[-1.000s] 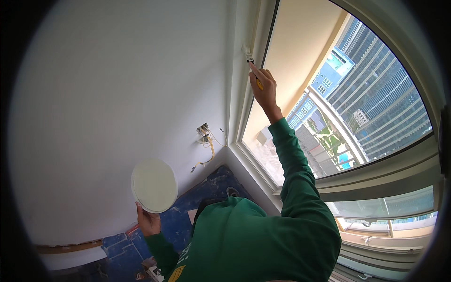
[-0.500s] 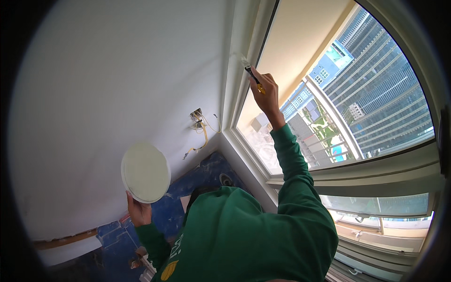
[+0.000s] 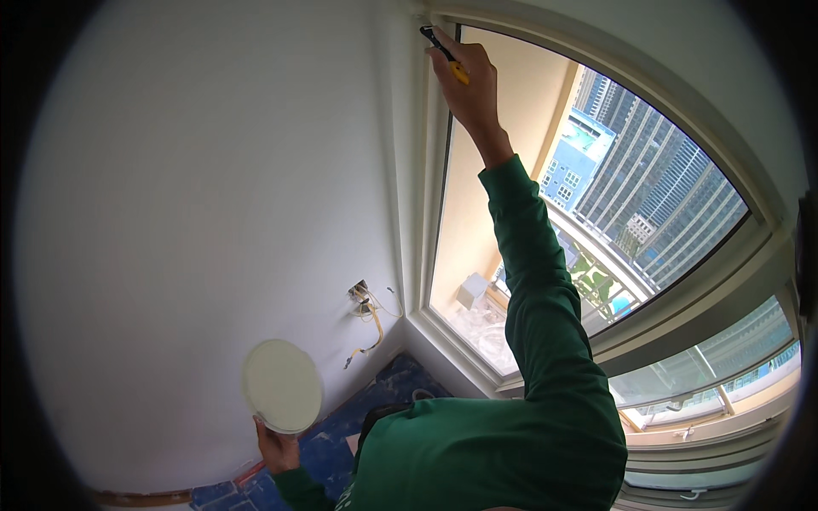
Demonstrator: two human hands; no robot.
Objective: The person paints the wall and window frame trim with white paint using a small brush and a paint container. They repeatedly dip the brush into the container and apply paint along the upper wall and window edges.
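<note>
Raised high, my right hand (image 3: pixel 473 89) is closed round a paintbrush (image 3: pixel 437 41) with a black and yellow handle. Its bristles meet the upper part of the pale strip (image 3: pixel 411 153) between wall and window frame; they are hard to make out there. Lower left, my left hand (image 3: pixel 278 449) grips the underside of a round white tub (image 3: pixel 296 430). A pale, off-white paint-like surface (image 3: pixel 283 383) fills its round top. The tub is held close to the wall, and its sides are mostly hidden.
The white wall (image 3: pixel 204 213) takes up the left. Loose wires hang from an open wall box (image 3: pixel 359 291) near the corner. A large window (image 3: pixel 596 196) with a pale frame stands at right, buildings beyond. Blue sheeting (image 3: pixel 375 392) covers the floor.
My right hand has carried the paintbrush upward along the strip toward the top of the window, the arm stretching further. The view has tilted up, so the tub and left hand sit lower.
</note>
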